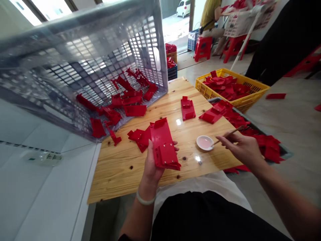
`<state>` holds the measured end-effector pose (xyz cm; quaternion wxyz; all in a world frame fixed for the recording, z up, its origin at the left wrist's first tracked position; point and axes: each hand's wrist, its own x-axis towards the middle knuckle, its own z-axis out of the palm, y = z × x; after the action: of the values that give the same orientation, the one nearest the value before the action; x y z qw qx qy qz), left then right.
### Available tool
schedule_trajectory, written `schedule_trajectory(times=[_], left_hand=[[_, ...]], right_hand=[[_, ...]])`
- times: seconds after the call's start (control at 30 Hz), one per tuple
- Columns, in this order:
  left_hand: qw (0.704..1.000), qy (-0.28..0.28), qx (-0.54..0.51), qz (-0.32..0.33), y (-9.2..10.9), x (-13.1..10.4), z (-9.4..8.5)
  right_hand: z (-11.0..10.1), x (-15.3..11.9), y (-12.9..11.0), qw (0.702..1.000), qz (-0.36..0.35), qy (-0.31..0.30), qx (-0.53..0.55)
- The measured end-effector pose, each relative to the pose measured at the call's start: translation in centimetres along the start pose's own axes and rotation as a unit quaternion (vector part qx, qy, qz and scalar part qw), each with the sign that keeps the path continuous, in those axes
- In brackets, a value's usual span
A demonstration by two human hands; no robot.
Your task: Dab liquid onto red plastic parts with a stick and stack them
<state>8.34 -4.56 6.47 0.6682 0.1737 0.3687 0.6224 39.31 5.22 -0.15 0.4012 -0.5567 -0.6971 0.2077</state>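
My left hand [153,164] is closed round a red plastic part [162,139] above the wooden table; it seems to have another red piece under it. Between the fingers of my right hand [242,147] is a thin brush [228,134], whose tip points down at the rim of a small white dish [200,144] of pinkish liquid. Two flat assembled red parts lie beyond the dish, one in the middle [190,112] and one at the table's right edge [210,116]. More red pieces [140,137] rest on the wood just left of the held part.
A grey basket [164,50] lies on its side at the back left, red parts spilling from it. Past the table's [112,180] right edge are a yellow basket [255,88] and a dark crate [286,153], both full of red parts. People and red stools [203,47] are behind.
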Motion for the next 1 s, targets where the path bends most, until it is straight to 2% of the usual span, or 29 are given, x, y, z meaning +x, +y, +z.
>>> schedule_trajectory(times=[0.1, 0.2, 0.3, 0.43, 0.53, 0.63, 0.73, 0.83, 1.0], left_hand=[[1.000, -0.014, -0.008, -0.006, -0.3, -0.2, 0.3], [1.000, -0.022, -0.009, 0.001, -0.6, -0.3, 0.6], [0.999, -0.034, 0.004, 0.011, -1.0, -0.4, 0.9], [0.998, -0.049, 0.045, 0.013, -1.5, -1.0, 1.2], [0.994, -0.036, 0.089, 0.046, -1.7, -1.8, 1.4], [0.987, -0.029, 0.133, 0.079, -1.7, -2.8, 1.6], [0.981, -0.024, 0.163, 0.102, -1.5, -3.4, 1.9], [0.978, -0.015, 0.182, 0.104, -1.4, -3.6, 2.1], [0.973, 0.002, 0.203, 0.108, -1.7, -3.4, 2.1]], right_hand=[[-0.6, 0.0, -0.5, 1.000, -0.009, 0.009, 0.025], [-1.5, 0.1, -2.3, 0.998, -0.014, 0.021, 0.065], [-2.6, -0.4, -5.9, 0.991, -0.010, 0.033, 0.129], [-3.3, -1.8, -11.2, 0.974, -0.009, -0.002, 0.225], [-3.2, -2.5, -13.5, 0.965, -0.093, -0.022, 0.243], [-3.0, -2.4, -14.3, 0.949, -0.219, -0.058, 0.217], [-2.7, -2.2, -14.5, 0.933, -0.291, -0.096, 0.186], [-2.4, -2.1, -14.9, 0.925, -0.325, -0.106, 0.167], [-1.9, -2.4, -15.5, 0.928, -0.333, -0.089, 0.141]])
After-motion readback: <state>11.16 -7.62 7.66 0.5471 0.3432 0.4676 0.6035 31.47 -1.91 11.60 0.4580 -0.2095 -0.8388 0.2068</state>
